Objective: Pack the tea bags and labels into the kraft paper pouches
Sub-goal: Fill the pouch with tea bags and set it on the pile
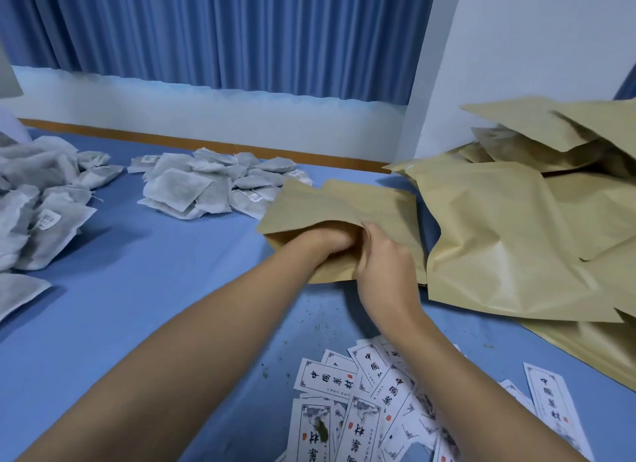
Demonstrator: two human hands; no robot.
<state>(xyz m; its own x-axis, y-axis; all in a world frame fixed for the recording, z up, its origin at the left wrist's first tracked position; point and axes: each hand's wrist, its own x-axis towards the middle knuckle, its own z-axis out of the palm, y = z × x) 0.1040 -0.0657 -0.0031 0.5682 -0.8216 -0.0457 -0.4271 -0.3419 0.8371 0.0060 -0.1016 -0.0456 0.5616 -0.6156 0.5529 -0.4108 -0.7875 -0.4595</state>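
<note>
A kraft paper pouch (337,203) lies on the blue cloth in the middle, its mouth facing me. My left hand (325,242) reaches inside the mouth, fingers hidden by the paper. My right hand (382,255) grips the pouch's near edge beside it, holding the mouth apart. White tea bags (192,186) lie in a heap behind the pouch, with a second heap of tea bags (38,200) at the far left. Printed white labels (371,399) are scattered near me at the bottom.
A big pile of kraft pouches (516,234) fills the right side, up against a white wall (516,48). Blue curtains (213,31) hang behind the table. The blue cloth (144,275) shows bare between the heaps, with small tea crumbs near the labels.
</note>
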